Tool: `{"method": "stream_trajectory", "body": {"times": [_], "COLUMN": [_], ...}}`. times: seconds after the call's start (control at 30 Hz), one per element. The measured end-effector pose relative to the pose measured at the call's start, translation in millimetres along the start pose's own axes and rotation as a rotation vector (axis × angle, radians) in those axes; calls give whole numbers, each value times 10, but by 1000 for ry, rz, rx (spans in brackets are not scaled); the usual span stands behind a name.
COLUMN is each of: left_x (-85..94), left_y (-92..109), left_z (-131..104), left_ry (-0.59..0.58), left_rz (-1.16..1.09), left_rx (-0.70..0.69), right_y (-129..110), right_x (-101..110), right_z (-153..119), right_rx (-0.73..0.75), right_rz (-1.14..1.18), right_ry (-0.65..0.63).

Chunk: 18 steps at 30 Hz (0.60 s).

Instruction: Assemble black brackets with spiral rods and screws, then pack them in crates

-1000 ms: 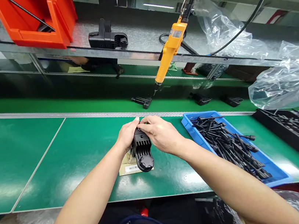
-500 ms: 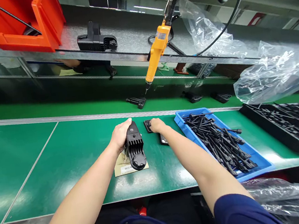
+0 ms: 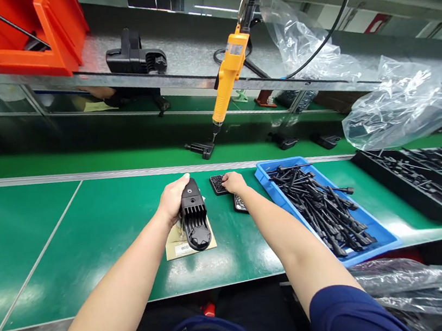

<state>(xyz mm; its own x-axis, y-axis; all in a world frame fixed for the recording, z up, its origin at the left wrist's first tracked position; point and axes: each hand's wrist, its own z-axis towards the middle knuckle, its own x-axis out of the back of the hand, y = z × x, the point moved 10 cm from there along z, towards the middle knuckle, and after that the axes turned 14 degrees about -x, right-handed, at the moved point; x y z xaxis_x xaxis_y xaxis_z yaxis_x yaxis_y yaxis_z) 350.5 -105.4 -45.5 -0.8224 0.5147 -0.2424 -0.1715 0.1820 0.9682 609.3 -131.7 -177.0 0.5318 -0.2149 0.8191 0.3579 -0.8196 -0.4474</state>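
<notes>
A black ribbed plastic part (image 3: 195,218) is held upright by my left hand (image 3: 171,198), whose fingers wrap round its upper left side. Behind it lies a tan paper sheet (image 3: 189,249) with a white label. My right hand (image 3: 234,182) has its fingertips pinched at the right edge of a small black tray (image 3: 218,185) of tiny dark pieces; whatever is between them is too small to make out. Just below that hand sits a second small tray (image 3: 239,203) with shiny small pieces, partly covered by my wrist.
A blue tray (image 3: 261,176) of black rod-like parts stands right of my right arm, with a black tray (image 3: 415,204) beyond. An orange screwdriver (image 3: 228,74) hangs above. The shelf carries a red bin (image 3: 30,66), a black part (image 3: 135,57) and plastic bags (image 3: 402,107).
The view has shifted slightly. My left hand and the ribbed part have moved a little left. The right hand has drawn back slightly to the tray's right edge, showing more of its pieces.
</notes>
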Motion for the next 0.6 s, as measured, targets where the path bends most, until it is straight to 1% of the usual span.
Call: {"method": "stream_trajectory", "body": {"times": [0.13, 0.23, 0.37, 0.6], "left_x": [-13, -6, 2, 23], "left_y": [14, 11, -13, -11], "left_z": [-15, -12, 10, 13], "left_ry": [4, 3, -13, -4], "left_rz": [-10, -7, 6, 29], "left_rx": [4, -2, -8, -16], "right_y": [155, 218, 235, 219], "right_x": [-41, -87, -94, -15], "right_z": [92, 114, 66, -86], "right_rx": [-70, -111, -142, -192], "right_rz": [169, 310, 499, 798], "right_ry": [-45, -88, -136, -194]}}
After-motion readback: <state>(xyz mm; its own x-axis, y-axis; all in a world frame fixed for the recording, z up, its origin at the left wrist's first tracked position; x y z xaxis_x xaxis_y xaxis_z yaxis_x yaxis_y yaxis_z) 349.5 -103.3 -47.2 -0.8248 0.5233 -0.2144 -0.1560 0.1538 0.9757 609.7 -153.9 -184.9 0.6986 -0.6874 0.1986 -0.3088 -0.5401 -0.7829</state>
